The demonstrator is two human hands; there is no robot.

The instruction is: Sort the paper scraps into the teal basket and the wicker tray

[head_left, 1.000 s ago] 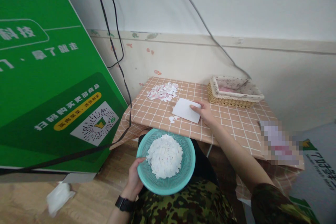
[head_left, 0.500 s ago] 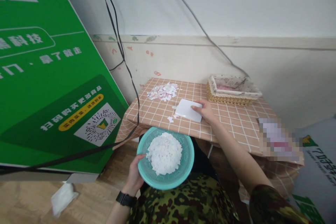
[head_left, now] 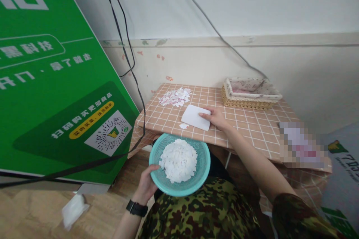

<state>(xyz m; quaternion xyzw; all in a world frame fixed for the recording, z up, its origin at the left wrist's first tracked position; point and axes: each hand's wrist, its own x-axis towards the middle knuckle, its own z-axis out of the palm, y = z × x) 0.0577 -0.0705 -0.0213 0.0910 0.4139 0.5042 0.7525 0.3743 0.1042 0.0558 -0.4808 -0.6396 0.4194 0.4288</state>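
My left hand (head_left: 146,183) grips the left rim of a round turquoise plastic basket (head_left: 202,173), thumb over the edge. A mound of white paper scraps (head_left: 179,160) fills the basket's middle; it sits in front of my body, just below the table edge. My right hand (head_left: 215,117) pinches a flat white card (head_left: 195,117) by its right end, thumb on top. The card is low over the tabletop or resting on it; I cannot tell which. A few scraps (head_left: 184,126) lie at its lower left edge. Farther back is a pile of white and pinkish scraps (head_left: 175,97).
A checked brown cloth covers the table (head_left: 246,129). At its back right stands a lined wicker basket (head_left: 249,99). A green sign (head_left: 56,82) leans at left, with black cables (head_left: 131,59) hanging before it. A white plastic bag (head_left: 73,209) lies on the floor.
My right hand has slid the white card left across the table, toward the few scraps near the front edge. The left hand still holds the turquoise basket; the view has shifted slightly.
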